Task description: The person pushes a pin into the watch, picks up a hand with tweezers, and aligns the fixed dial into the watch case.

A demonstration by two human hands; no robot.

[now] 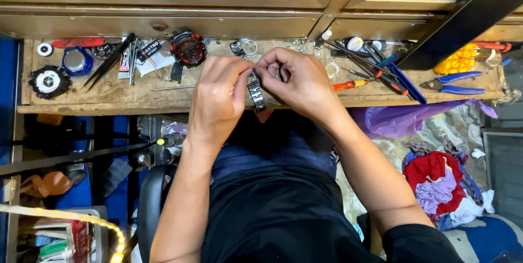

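Along the top of the frame ran a worn wooden bench (109, 97) under a metal-framed window, and we worked over its near edge at centre.

We held a dark metal watch bracelet (256, 93) between both hands, just above the bench edge at frame centre; its links hung down below the fingers. Our left hand (220, 97) had thumb and forefinger closed narrowly on the upper part of the bracelet. Our right hand (297, 80) was curled tight, fingertips pinched at the same spot; whether it gripped the bracelet itself or a small part on it, we could not tell, since the fingers hid the contact.

Just behind the hands, a second metal band (238, 48) lay on the bench. Left of that sat a red-and-black watch (188, 49), then black tweezers (109, 62) lying slantwise. In the upper left we noted a blue round case (77, 61), a black-and-white round piece (49, 81) and a red-handled tool (78, 42).

Right of the hands lay an orange-handled screwdriver (351, 85), a cluster of dark tools (376, 67), blue-handled pliers (455, 83) and a yellow tray (457, 60) toward the upper right.

Below the bench, a purple plastic bag (403, 121) and a heap of coloured cloth (441, 186) occupied the right of the frame; our lap in dark clothing filled the lower centre.
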